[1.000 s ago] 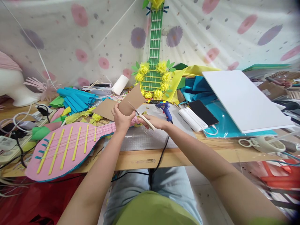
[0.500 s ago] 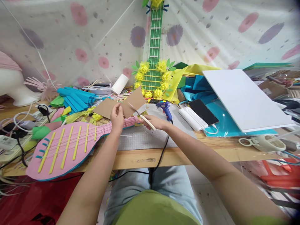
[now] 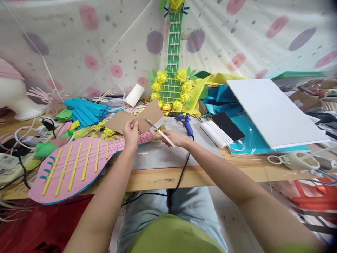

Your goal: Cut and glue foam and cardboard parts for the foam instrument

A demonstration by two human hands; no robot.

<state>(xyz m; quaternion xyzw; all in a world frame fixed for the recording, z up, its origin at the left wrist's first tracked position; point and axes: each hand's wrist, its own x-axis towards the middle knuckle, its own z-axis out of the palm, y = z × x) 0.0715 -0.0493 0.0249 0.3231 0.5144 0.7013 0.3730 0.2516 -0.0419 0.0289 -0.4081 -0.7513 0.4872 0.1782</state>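
Left hand shifted to cardboard edge; right hand holds scissors

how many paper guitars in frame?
2. The pink guitar lies flat on the table's left side, neck reaching the left hand. The green guitar with yellow flowers stands upright against the backdrop, centre. Clutter may hide more.

Bare forearms, green top, blue jeans
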